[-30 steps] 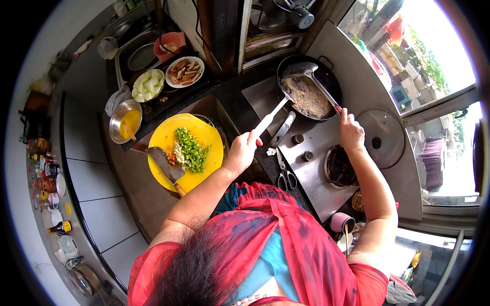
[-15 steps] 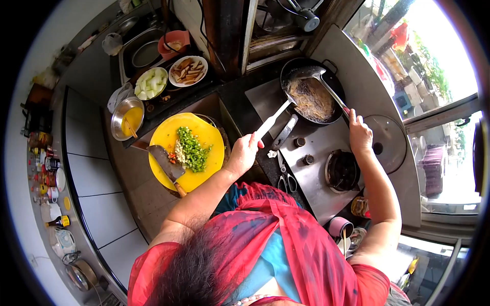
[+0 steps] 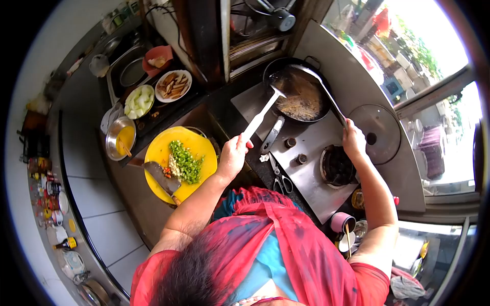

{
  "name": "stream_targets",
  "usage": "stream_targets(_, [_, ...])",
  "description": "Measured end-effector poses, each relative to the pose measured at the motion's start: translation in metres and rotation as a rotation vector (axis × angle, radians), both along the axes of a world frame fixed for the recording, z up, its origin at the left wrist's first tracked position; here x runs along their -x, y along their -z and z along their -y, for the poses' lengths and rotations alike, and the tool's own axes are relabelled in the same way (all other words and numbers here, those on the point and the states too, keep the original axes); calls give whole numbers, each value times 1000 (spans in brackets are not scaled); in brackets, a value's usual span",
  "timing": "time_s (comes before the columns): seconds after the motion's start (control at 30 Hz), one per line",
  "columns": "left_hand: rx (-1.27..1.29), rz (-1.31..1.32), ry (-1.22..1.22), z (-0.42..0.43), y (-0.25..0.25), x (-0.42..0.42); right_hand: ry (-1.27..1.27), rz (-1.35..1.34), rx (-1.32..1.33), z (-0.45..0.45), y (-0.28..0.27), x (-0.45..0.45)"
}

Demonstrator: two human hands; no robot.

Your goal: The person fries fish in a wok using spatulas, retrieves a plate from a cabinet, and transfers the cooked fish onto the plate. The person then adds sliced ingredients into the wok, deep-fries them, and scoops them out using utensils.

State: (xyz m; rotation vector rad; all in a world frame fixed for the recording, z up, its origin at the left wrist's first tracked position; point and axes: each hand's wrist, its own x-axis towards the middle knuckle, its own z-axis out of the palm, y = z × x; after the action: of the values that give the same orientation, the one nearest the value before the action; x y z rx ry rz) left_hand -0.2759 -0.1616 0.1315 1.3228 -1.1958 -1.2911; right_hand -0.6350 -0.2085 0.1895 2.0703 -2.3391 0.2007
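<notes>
My left hand [image 3: 234, 157] is closed around the white handle of a spatula [image 3: 259, 116], whose metal end reaches the near-left side of a black frying pan [image 3: 317, 118]. My right hand [image 3: 353, 139] grips a metal spatula [image 3: 326, 93], its broad head over the pan's far side. Brown, shredded-looking food [image 3: 301, 106] lies in dark liquid in the pan; its kind is unclear. The pan's handle [image 3: 272, 135] points towards me, held by neither hand. Left of my left hand, a yellow cutting board [image 3: 201, 191] carries chopped green vegetable [image 3: 186, 164] and a cleaver [image 3: 159, 176].
Scissors [image 3: 278, 176] lie beside the steel stove top [image 3: 311, 176]. To its right are a second burner [image 3: 337, 166] and a glass lid [image 3: 380, 127]. A bowl of yellow liquid [image 3: 122, 138], a bowl of pale green pieces [image 3: 139, 101] and a plate of brown strips [image 3: 173, 85] stand at the left.
The whole view has shifted slightly. Food in the pan has moved towards the near side, and more dark liquid shows at the back. Both hands keep their grip on the spatulas.
</notes>
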Motion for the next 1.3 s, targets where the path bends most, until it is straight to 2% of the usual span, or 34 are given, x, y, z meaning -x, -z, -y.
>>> stream_targets(0.07, [-87,-90,10,4,-3,2,5,171,94,5,24,21])
stream_targets(0.1, [-50,-206,18,6,-2,7,12,236,134,8,36,31])
stream_targets(0.17, [-130,-314,37,8,-11,9,71,253,157,8,44,35])
stream_targets(0.4, [-158,-326,15,19,-18,28,156,335,183,7,74,43])
stream_targets(0.5, [-159,-329,13,21,-19,33,249,533,28,14,78,38])
stream_targets(0.6, [-175,-334,10,20,-22,34,478,884,-153,12,58,22])
stream_targets(0.8, [-178,-307,19,16,-18,32,576,1663,-383,12,48,33])
stream_targets(0.9, [-190,-278,24,15,-17,31,587,1608,-460,5,21,23])
stream_targets(0.93, [-189,-274,25,15,-17,30,648,1675,-497,2,9,19])
stream_targets(1.13, [-161,-246,34,13,-12,28,730,2026,-704,9,22,11])
stream_targets(1.3, [-134,-203,45,11,-10,23,740,2113,-749,9,29,-1])
